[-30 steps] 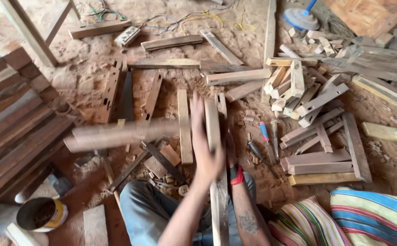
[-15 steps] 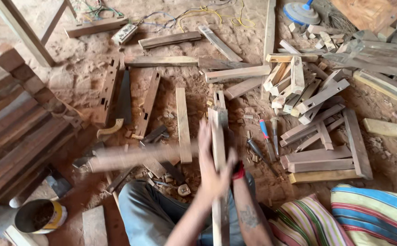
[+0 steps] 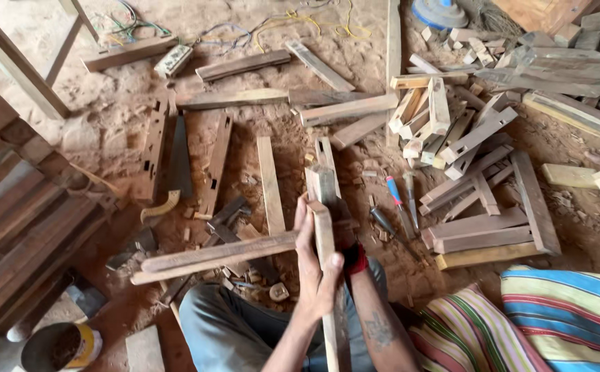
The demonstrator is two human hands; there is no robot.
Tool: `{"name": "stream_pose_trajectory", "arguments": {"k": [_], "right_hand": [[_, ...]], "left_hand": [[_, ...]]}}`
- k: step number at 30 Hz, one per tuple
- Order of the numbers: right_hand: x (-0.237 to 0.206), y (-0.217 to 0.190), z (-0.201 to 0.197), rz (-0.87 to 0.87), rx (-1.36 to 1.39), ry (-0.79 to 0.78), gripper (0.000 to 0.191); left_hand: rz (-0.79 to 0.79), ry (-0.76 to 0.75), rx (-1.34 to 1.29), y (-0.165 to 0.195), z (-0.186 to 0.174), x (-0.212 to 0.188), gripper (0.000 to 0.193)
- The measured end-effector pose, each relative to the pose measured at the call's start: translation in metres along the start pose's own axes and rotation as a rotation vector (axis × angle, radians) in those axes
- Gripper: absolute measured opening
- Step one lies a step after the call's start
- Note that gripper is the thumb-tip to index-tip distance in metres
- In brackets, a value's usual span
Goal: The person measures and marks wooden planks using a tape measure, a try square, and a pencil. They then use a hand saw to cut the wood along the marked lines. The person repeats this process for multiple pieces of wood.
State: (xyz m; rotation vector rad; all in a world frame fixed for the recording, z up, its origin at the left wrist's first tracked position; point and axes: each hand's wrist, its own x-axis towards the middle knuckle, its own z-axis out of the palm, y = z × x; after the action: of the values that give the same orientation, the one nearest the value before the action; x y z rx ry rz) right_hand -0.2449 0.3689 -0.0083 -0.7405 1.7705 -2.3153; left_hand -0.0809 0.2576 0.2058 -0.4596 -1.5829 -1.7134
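Note:
I sit on the dirt floor with a long wooden bar (image 3: 324,207) standing upright between my knees. My left hand (image 3: 313,270) lies flat against its left face, fingers pointing up. Behind the bar, my right hand (image 3: 347,233), with a red band at the wrist, grips its right side. A second, longer wooden rail (image 3: 210,257) meets the upright bar at my left hand and sticks out to the left, sloping slightly down. Whether the two are joined is hidden by my hand.
Chisels and a blue-and-red-handled tool (image 3: 395,198) lie just right of my hands. A heap of cut wood pieces (image 3: 451,131) fills the right side. Mortised rails (image 3: 216,162) and a handsaw (image 3: 176,165) lie left. Stacked planks (image 3: 11,227), a tin can (image 3: 57,346), striped cloth (image 3: 561,317).
The long rail has swung down and toward me, from chest-high across the view to low beside my left hand. The upright bar has stayed between my hands.

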Motion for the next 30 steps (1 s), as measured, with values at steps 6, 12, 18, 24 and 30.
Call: {"name": "stream_pose_trajectory", "arguments": {"k": [6,12,18,24,30], "right_hand": [[0.026,-0.051,0.028,0.078,0.565,-0.009,0.063],[0.025,-0.028,0.027,0.108,0.465,0.016,0.062],[-0.165,0.052,0.045,0.631,0.765,-0.008,0.058],[-0.147,0.067,0.042,0.524,1.026,-0.136,0.057],[-0.090,0.043,0.010,0.427,1.310,-0.407,0.046]], "left_hand": [[0.039,0.000,0.116,-0.043,-0.005,0.060,0.071],[-0.008,-0.013,0.073,-0.027,-0.012,0.073,0.077],[-0.093,-0.023,0.053,-0.056,-0.062,0.059,0.087],[-0.697,0.057,0.352,-0.131,-0.143,0.000,0.098],[-1.083,-0.059,1.109,-0.212,-0.230,-0.081,0.074]]}}
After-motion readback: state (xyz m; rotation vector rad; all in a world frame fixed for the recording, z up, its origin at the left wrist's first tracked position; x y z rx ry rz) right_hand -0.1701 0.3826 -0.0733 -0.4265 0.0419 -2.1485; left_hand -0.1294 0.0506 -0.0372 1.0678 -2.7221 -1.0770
